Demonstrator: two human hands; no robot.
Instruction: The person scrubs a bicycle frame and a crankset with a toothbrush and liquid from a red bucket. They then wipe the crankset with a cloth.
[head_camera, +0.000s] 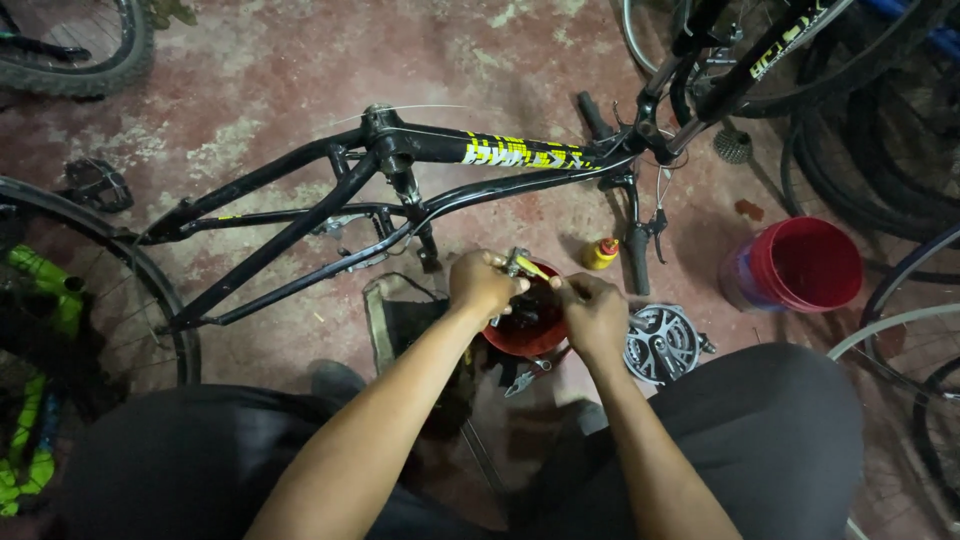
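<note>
Seen from above, over a small red bowl (527, 335) on the reddish concrete floor (270, 80). Left hand (484, 284) just above the bowl's near-left rim, fingers curled tight around a small metal bicycle part (517, 263) with a yellow-green tip. Right hand (592, 312) just above the bowl's right rim, fingers pinched narrow on the other end of the same part; exact grip too small to make out. Dark pieces inside the bowl, kind not clear. Pliers (528, 376) lying just below the bowl. A dark cloth or bag (400, 320) directly left of the bowl. A chainring crankset (662, 343) right of the bowl, beside the right wrist. A small yellow bottle with a red cap (600, 254) up and right of the bowl, near a handlebar grip (638, 262). A stripped black bicycle frame (330, 215) with yellow markings lying on its side beyond the bowl, stretching leftward. A red bucket (797, 264) well to the right of the bowl. A spoked wheel (110, 300) with a green frame (40, 300) behind it far left of the bowl; more wheels and tyres (870, 150) crowded far right. Knees in dark trousers (770, 440) on either side, below the bowl.
</note>
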